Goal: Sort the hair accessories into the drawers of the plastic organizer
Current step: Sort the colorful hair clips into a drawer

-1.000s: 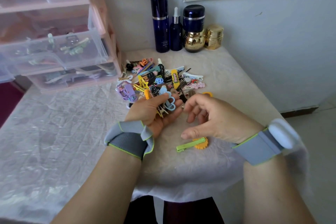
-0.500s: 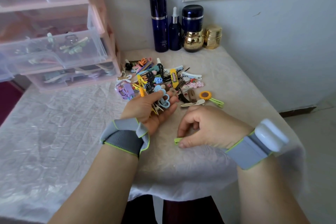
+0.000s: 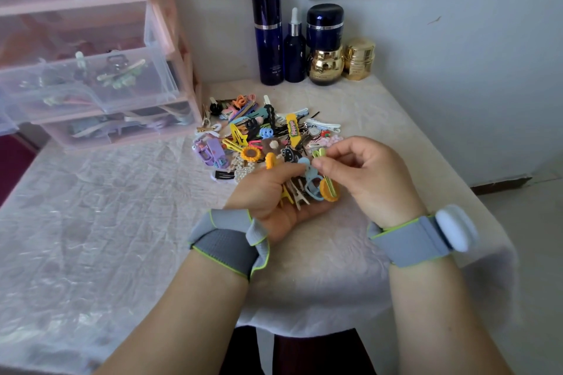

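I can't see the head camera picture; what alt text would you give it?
A person's right hand pinches a green clip with an orange flower over the left hand, which cradles several hair clips. Beyond lies a colourful pile of hair accessories on a white-covered table, with a pink plastic organizer at left.

Your left hand [image 3: 268, 195] lies palm up, fingers curled loosely around a small bunch of clips [image 3: 304, 189]. Your right hand [image 3: 365, 173] hovers just beside it, knuckles up, thumb and forefinger pinching a green clip [image 3: 326, 179]. Both forearms reach forward, each wrist wrapped in a grey band.
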### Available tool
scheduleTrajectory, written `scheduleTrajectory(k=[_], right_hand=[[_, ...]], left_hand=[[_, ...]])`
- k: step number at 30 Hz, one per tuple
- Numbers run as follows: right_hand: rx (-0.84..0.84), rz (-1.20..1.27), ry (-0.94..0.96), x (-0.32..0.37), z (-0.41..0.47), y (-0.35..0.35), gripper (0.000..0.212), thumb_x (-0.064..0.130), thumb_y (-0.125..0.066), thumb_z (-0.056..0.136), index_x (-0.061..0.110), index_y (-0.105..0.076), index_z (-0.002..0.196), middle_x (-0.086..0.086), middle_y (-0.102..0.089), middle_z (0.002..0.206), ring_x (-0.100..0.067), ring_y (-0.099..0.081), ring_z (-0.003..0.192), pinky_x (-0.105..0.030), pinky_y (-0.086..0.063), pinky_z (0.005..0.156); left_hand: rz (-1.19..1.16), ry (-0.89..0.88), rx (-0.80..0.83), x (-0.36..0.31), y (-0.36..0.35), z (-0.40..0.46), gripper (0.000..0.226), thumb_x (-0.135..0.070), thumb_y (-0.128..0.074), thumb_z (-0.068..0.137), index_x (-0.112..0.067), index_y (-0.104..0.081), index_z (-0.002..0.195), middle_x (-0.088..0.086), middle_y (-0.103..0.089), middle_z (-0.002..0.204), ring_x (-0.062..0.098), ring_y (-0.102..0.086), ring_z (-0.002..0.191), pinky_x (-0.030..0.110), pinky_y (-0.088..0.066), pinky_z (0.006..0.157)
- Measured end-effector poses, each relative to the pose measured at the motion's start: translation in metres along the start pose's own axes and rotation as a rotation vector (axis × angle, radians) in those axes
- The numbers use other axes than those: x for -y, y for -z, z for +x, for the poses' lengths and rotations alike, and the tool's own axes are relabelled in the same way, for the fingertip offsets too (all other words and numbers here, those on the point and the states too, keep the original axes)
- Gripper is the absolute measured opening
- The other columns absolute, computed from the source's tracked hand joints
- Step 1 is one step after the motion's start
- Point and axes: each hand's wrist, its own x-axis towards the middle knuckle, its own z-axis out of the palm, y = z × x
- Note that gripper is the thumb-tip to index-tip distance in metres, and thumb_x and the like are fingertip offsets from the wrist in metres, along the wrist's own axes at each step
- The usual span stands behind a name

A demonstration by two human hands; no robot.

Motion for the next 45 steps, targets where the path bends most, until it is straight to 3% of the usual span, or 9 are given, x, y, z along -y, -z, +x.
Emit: scheduleTrajectory(k=[7, 11, 16, 21, 25, 29, 35, 39, 45], right_hand=[[-0.087, 0.149, 0.013, -0.002, 0.004, 0.006, 0.013, 0.012, -0.066, 0.082, 0.025, -0.067, 0.078, 0.005, -0.065, 0.066, -0.003, -0.059, 0.055, -0.016, -0.047, 0.054], [-0.223, -0.335, 0.054, -0.011, 0.009, 0.021, 0.010, 0.020, -0.066, 0.081, 0.028, -0.068, 0.087, 0.005, -0.065, 0.083, -0.005, -0.055, 0.067, -0.022, -0.040, 0.069], [-0.098, -0.675, -0.081, -0.023, 0.011, 0.024, 0.020, 0.027, -0.063, 0.080, 0.026, -0.067, 0.099, -0.005, -0.064, 0.102, -0.026, -0.057, 0.098, -0.029, -0.042, 0.079], [-0.179, -0.629, -0.074, -0.022, 0.011, 0.023, 0.018, 0.021, -0.061, 0.081, 0.024, -0.067, 0.098, 0.002, -0.068, 0.094, -0.021, -0.061, 0.091, -0.027, -0.043, 0.076], [-0.270, -0.318, 0.007, -0.012, 0.009, 0.015, 0.013, 0.019, -0.068, 0.078, 0.026, -0.067, 0.088, 0.014, -0.060, 0.067, -0.004, -0.053, 0.061, -0.019, -0.038, 0.065], [-0.139, -0.094, 0.086, 0.001, 0.003, -0.008, 0.021, 0.014, -0.072, 0.075, 0.032, -0.061, 0.072, 0.016, -0.062, 0.065, 0.003, -0.053, 0.056, -0.009, -0.041, 0.060], [0.009, -0.114, 0.112, 0.003, 0.006, -0.012, 0.017, 0.020, -0.066, 0.082, 0.032, -0.068, 0.070, 0.019, -0.064, 0.062, 0.003, -0.057, 0.063, -0.016, -0.045, 0.067], [-0.054, -0.473, 0.094, 0.002, 0.027, 0.003, 0.016, 0.018, -0.057, 0.087, 0.021, -0.072, 0.093, 0.004, -0.069, 0.091, -0.015, -0.060, 0.085, -0.018, -0.034, 0.070], [0.157, -0.922, -0.031, 0.000, 0.055, 0.003, 0.036, 0.015, -0.047, 0.090, 0.029, -0.057, 0.121, -0.011, -0.046, 0.121, -0.032, -0.039, 0.118, -0.032, -0.036, 0.089]], left_hand=[[-0.057, 0.029, 0.018, 0.001, -0.001, 0.004, 0.011, -0.005, -0.054, 0.088, 0.001, -0.063, 0.087, 0.012, -0.070, 0.071, 0.021, -0.069, 0.064, 0.035, -0.058, 0.061], [-0.128, 0.029, -0.020, -0.001, 0.001, 0.005, 0.010, 0.005, -0.051, 0.086, 0.004, -0.060, 0.082, 0.014, -0.069, 0.069, 0.022, -0.069, 0.058, 0.032, -0.058, 0.052], [-0.117, -0.047, -0.072, -0.007, 0.008, 0.007, 0.013, 0.005, -0.049, 0.087, 0.001, -0.059, 0.093, 0.011, -0.069, 0.067, 0.020, -0.069, 0.056, 0.034, -0.058, 0.054], [-0.099, -0.088, -0.085, -0.009, 0.016, 0.005, 0.015, 0.003, -0.048, 0.088, 0.002, -0.061, 0.095, 0.011, -0.066, 0.082, 0.015, -0.068, 0.057, 0.028, -0.058, 0.054], [-0.098, -0.100, -0.077, -0.008, 0.017, 0.005, 0.014, 0.002, -0.049, 0.088, 0.002, -0.062, 0.092, 0.010, -0.068, 0.077, 0.016, -0.069, 0.059, 0.030, -0.058, 0.056], [-0.068, -0.092, -0.063, -0.006, 0.013, 0.007, 0.011, -0.009, -0.058, 0.085, -0.002, -0.064, 0.091, 0.011, -0.069, 0.077, 0.019, -0.069, 0.063, 0.036, -0.058, 0.060], [-0.127, -0.092, -0.118, -0.006, 0.018, 0.009, 0.004, -0.004, -0.062, 0.081, -0.007, -0.064, 0.082, 0.008, -0.071, 0.073, 0.018, -0.069, 0.063, 0.037, -0.059, 0.057], [-0.186, -0.081, -0.147, -0.009, 0.023, 0.008, 0.006, -0.001, -0.060, 0.082, -0.006, -0.063, 0.083, 0.009, -0.071, 0.068, 0.019, -0.070, 0.060, 0.033, -0.056, 0.050], [-0.212, -0.058, -0.152, -0.012, 0.021, 0.007, 0.021, -0.002, -0.060, 0.082, -0.003, -0.062, 0.103, 0.015, -0.068, 0.089, 0.024, -0.068, 0.073, 0.037, -0.058, 0.053]])
